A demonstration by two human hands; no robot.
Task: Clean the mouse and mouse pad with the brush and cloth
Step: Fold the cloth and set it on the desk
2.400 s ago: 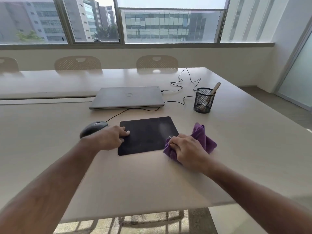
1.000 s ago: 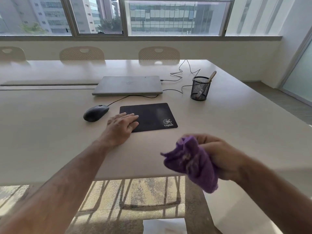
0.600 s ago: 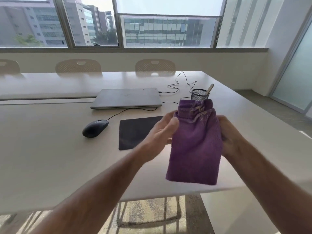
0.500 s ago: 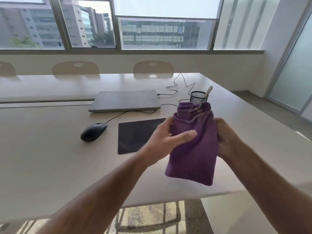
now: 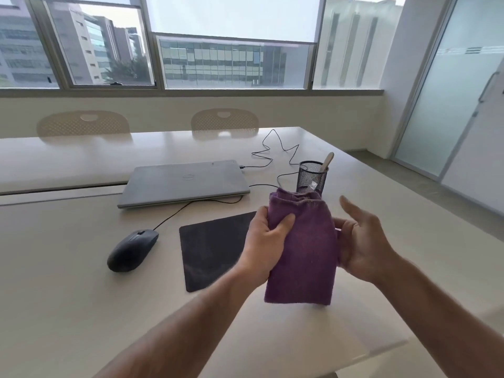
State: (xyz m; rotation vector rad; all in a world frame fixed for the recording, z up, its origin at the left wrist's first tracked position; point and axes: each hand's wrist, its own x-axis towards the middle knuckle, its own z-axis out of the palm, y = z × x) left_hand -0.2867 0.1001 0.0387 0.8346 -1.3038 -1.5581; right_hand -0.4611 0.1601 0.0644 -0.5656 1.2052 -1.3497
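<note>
— Where's the cloth (image 5: pixel 302 249) right now?

— Up in the air above the near part of the table (image 5: pixel 68 296), hanging folded between both hands. The left hand (image 5: pixel 266 241) has it: thumb curled over the front, fingers behind, a firm grip near the top edge.

— And the right hand (image 5: pixel 360 238)?

— Spread, fingers mostly straight and fanned out, just at the cloth's right edge (whether a fingertip actually touches the fabric I can't tell).

— The mouse (image 5: pixel 132 250)?

— On the table, left of the mouse pad (image 5: pixel 212 249), close beside it but apart, its cord running back toward the closed laptop (image 5: pixel 184 182).

— The pad?

— Flat on the table; the left hand and cloth hide its right part.

— And the brush (image 5: pixel 326 162)?

— Standing in the black mesh cup (image 5: pixel 312 178) beyond the cloth, handle leaning out to the right.
</note>
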